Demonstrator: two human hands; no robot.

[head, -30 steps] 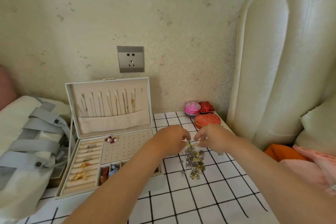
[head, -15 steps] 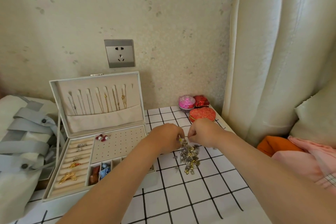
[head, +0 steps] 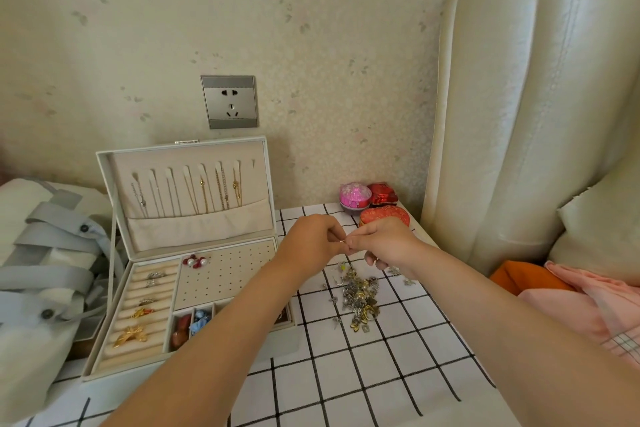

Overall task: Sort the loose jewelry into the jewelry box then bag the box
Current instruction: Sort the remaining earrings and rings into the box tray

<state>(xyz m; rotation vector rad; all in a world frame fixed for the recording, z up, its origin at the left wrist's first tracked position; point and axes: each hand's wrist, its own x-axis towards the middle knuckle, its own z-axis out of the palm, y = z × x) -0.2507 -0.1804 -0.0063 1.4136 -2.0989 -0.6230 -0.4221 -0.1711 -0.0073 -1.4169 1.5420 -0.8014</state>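
Hands meeting — left hand (head: 313, 241), right hand (head: 384, 243), pinching small ring (head: 342, 241)

- Both bare forearms run up from the bottom edge toward the middle of the frame, converging.
- The left hand (head: 313, 241) sits just left of centre, knuckles up, fingers curled in, thumb and forefinger pinched.
- The right hand (head: 386, 243) sits just right of centre, fingertips touching the left hand's, pinched likewise, its lower fingers curled beneath.
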